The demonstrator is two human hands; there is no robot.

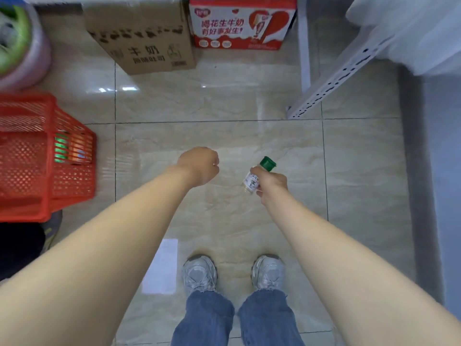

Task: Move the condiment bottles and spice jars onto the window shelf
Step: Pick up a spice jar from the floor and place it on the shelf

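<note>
My right hand grips a small clear spice jar with a green cap and a white label, tilted over the floor tiles. My left hand hangs in front of me with its fingers curled under, holding nothing that I can see. A red plastic basket stands on the floor at the left, with more packages showing green and orange through its slats. The window shelf is out of view.
A brown cardboard box and a red-and-white milk carton case stand ahead on the tiled floor. A white metal rack leg slants at the right. My two grey shoes are below.
</note>
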